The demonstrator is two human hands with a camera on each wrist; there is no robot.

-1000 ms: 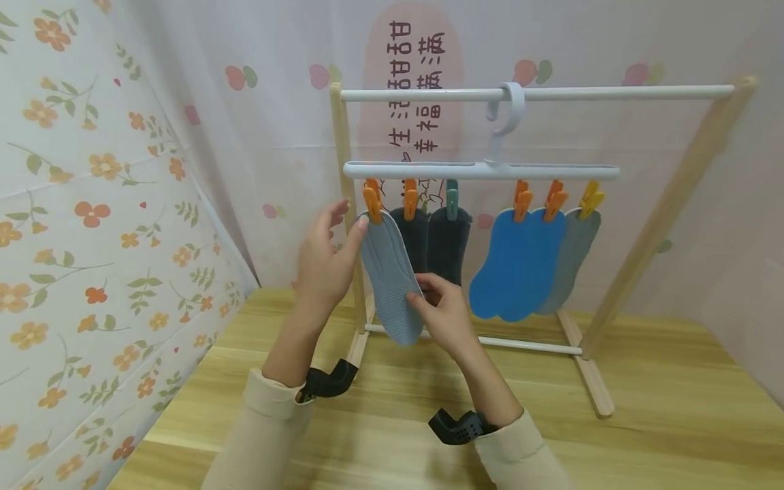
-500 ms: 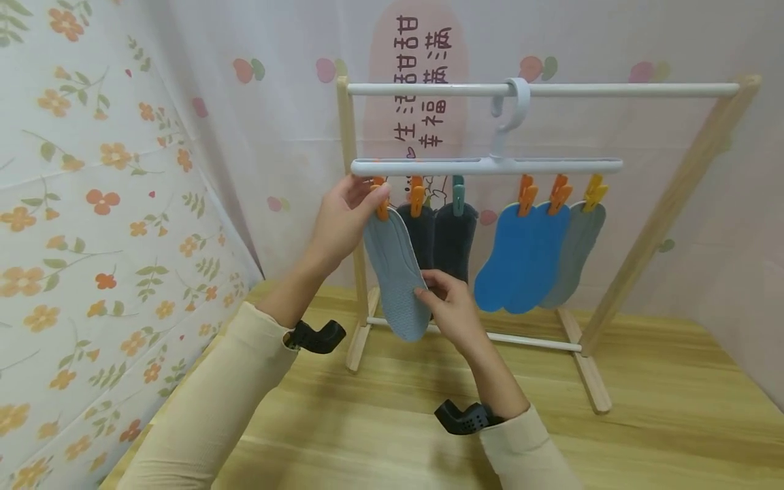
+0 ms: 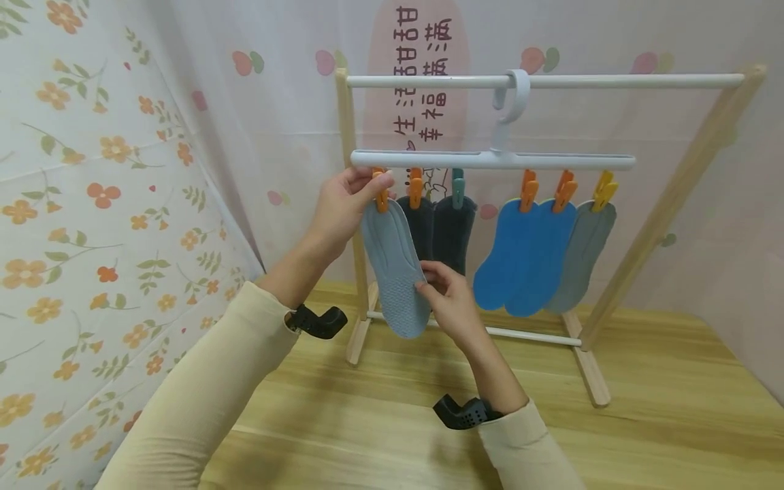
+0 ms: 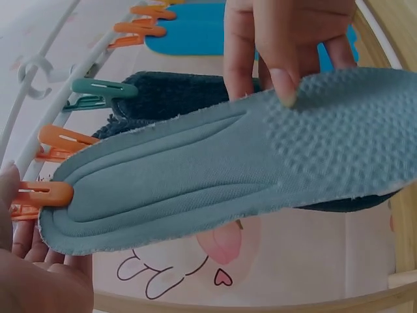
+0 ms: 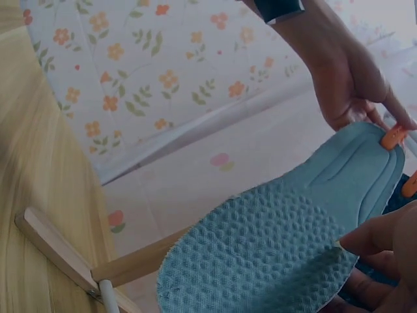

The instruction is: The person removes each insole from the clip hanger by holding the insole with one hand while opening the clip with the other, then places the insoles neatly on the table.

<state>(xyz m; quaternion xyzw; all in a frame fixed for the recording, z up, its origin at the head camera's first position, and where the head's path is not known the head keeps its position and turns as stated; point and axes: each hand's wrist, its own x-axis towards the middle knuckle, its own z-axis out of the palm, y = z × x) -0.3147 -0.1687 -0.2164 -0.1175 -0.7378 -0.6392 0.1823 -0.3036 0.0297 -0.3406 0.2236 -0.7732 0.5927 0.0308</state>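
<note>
A grey insole with a bumpy heel hangs at the left end of the white hanger, its toe in the bite of an orange clothespin. My left hand pinches the handles of that clothespin, thumb in front and fingers behind. Lower down, my right hand holds the insole's right edge, with the thumb on the textured face and the fingers behind it. Two dark insoles hang just behind, one by an orange clothespin, the other by a green one.
To the right, two blue insoles and another grey insole hang from orange and yellow clothespins. The hanger hooks over the top bar of a wooden rack on a wooden table. A flowered curtain stands at left.
My left hand has moved up from the insole's toe edge to the orange clothespin and now pinches it. My right hand has kept its hold on the insole.
</note>
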